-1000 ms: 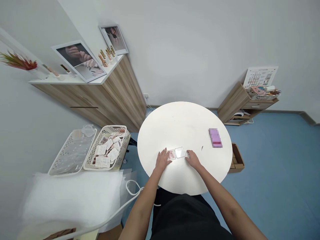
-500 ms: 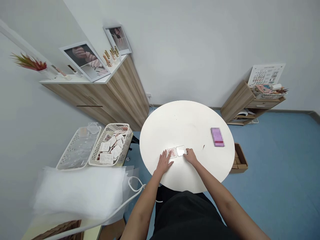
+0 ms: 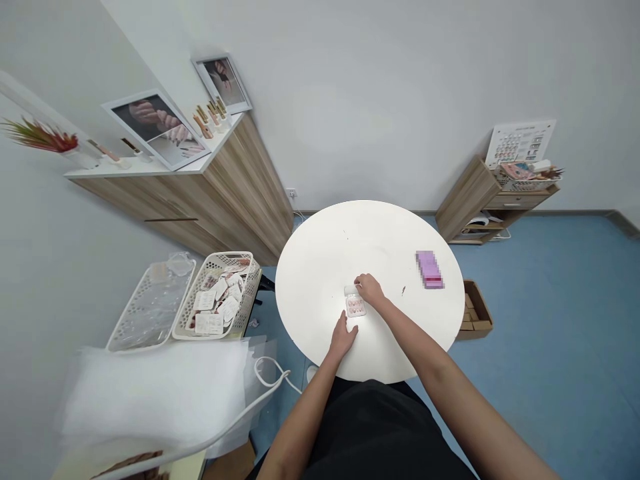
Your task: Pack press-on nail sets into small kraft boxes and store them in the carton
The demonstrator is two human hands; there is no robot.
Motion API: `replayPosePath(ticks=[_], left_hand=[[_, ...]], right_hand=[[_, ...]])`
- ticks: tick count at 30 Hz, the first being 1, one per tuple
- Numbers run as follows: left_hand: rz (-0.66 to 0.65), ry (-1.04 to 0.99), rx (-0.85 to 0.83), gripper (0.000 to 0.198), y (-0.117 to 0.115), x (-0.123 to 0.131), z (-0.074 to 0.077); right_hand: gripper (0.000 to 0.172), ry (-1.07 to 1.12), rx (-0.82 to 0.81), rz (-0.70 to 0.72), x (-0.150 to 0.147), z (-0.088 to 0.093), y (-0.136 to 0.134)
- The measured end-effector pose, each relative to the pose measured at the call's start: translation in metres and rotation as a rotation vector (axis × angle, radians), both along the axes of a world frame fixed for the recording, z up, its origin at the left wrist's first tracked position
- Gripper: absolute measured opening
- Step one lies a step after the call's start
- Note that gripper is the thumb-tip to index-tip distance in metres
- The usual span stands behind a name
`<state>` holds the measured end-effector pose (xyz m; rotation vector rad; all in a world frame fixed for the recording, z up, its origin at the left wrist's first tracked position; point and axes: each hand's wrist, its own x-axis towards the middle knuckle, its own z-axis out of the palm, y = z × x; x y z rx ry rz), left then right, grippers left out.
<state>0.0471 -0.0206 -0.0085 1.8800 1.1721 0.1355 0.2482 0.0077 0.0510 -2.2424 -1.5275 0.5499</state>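
Note:
A small clear press-on nail case (image 3: 356, 307), holding several pale pink nails, lies unfolded on the round white table (image 3: 320, 253). Its lid (image 3: 350, 291) points away from me. My right hand (image 3: 370, 289) reaches over from the right, with curled fingertips pinching the lid's right side. At the near left corner of the case is my left hand (image 3: 343, 337). Its thumb and index finger are spread, and the fingertips lie close to the case's near edge; whether they touch it I cannot make out.
A blurred purple packet (image 3: 430, 269) lies on the table's right side. Left of the table stand a white basket of cards (image 3: 183, 323) and a basket of clear plastic pieces (image 3: 113, 340), behind white sheets (image 3: 160, 387). A cardboard box (image 3: 483, 327) is on the floor at right.
The nail case has turned from lying sideways to having its lid on the far side. My right hand has moved up and left with the lid; my left hand has shifted to the near side.

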Motion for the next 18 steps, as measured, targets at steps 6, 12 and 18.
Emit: replayPosePath(ticks=[6, 12, 18], left_hand=[[-0.128, 0.005, 0.422, 0.072, 0.012, -0.010, 0.018], [-0.457, 0.099, 0.576, 0.070, 0.008, -0.003, 0.019], [-0.510, 0.173, 0.608, 0.069, 0.002, -0.009, 0.005]], right_hand=[[0.023, -0.080, 0.052, 0.244, -0.020, 0.001, -0.040], [0.038, -0.103, 0.105, 0.286, -0.040, -0.031, -0.085], [0.053, -0.186, 0.102, 0.291, -0.053, -0.052, -0.109]])
